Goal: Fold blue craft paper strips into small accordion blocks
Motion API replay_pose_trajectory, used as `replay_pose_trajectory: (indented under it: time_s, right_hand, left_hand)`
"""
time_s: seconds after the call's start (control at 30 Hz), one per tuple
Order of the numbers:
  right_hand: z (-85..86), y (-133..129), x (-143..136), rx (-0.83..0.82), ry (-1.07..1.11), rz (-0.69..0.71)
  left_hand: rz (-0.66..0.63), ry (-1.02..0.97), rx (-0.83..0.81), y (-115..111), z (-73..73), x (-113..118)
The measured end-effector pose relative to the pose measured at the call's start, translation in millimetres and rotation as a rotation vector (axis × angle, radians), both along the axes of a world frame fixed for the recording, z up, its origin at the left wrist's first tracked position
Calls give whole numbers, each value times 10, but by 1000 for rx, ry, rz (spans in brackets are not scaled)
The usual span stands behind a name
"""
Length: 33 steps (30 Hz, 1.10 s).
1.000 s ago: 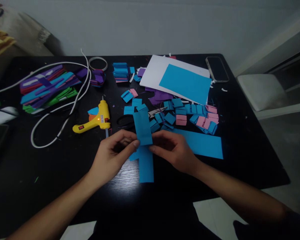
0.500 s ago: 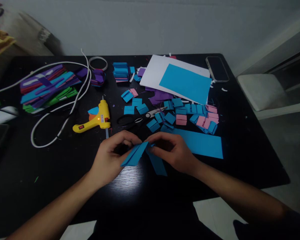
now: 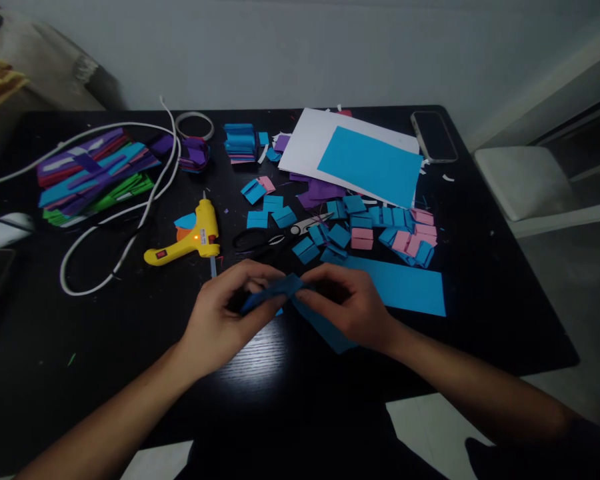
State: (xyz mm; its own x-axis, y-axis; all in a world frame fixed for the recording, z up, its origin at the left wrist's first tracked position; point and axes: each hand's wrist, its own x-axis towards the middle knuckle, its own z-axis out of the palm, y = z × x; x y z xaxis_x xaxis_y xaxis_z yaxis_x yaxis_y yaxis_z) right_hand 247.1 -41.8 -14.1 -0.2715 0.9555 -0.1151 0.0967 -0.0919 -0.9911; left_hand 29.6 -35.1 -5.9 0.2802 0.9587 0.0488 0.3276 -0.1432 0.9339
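Between both hands is a folded blue paper strip (image 3: 325,327), held above the front of the black table. My left hand (image 3: 230,307) pinches its left end with thumb and fingers. My right hand (image 3: 353,303) grips it near the fold, and a loose length slants down below those fingers. Just beyond the hands lie scissors (image 3: 300,228) with black handles, partly covered by small folded blue papers (image 3: 339,237). Several pink folded papers (image 3: 362,239) are mixed in. A flat blue strip (image 3: 410,288) rests beside my right hand.
A yellow glue gun (image 3: 205,233) with its light lit lies left of centre. A white cable (image 3: 65,267) loops around bundled coloured strips (image 3: 95,167). White paper (image 3: 300,143) under a blue sheet (image 3: 373,167), and a phone (image 3: 434,137), lie at the back right.
The left part of the held strip has turned from in front of my left thumb to behind it. Its loose lower length has swung right, under my right hand.
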Motion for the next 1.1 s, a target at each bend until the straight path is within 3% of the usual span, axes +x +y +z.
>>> replay_pose_trajectory:
  time_s: [0.2,0.43,0.6,0.9,1.1]
  right_hand:
    - [-31,-17,-9,-29,31,-16]
    - [-8,-29,1,-37,29,51]
    - [-2,-30,-2,-77,-5,78]
    - [-23,-23,-15,-33,44,29]
    - [-2,-3,-11,-95,84,-12]
  left_hand:
    - [14,-118,-137,-8,-110,30]
    - [22,-64,-142,16,-10,59]
    - [2,-29,-110,2,-24,56]
    - [-7,-39,-153,-3,-18,68]
    - [-53,-56,-139,9,-39,56]
